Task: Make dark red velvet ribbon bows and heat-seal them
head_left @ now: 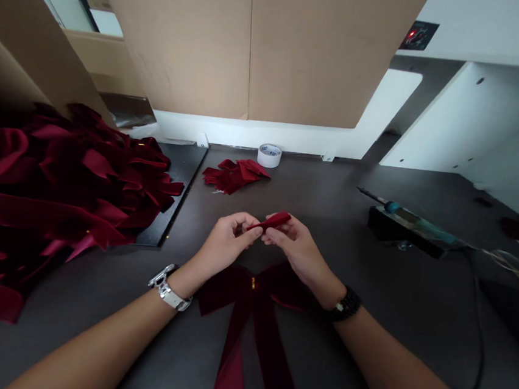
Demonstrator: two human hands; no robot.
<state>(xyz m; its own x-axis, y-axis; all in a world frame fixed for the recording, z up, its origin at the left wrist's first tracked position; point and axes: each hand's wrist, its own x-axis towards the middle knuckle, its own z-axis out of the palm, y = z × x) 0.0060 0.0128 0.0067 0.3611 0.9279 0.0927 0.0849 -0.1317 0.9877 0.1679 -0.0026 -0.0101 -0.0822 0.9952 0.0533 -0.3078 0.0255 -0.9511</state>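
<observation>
A short strip of dark red ribbon [271, 221] is held above the middle of the dark tabletop [333, 189]. It looks velvety, is narrow as seen here, and is tilted so that its right end rises slightly. Its left end is pinched between the fingertips of the left hand [227, 235]; the fingers of the right hand [292, 239] are closed on it from the other side, so both hands are grasping the strip. The two hands are brought together, fingertips almost touching, with the palms turned inward and the forearms reaching in from the lower corners. A light-strapped watch [167, 287] is worn on the left wrist and a dark watch [346, 304] on the right.

Directly beneath the hands, a finished bow [249, 303] of the same red material lies flat on the tabletop, its two tails running toward the near edge. A large heap of red bows [53, 193] is piled at the left. A small pile of red ribbon pieces [236, 175] lies farther back, with a roll of white tape [269, 155] just beside it. A soldering iron [404, 216] is laid on a dark stand at the right, well apart from the hands.
</observation>
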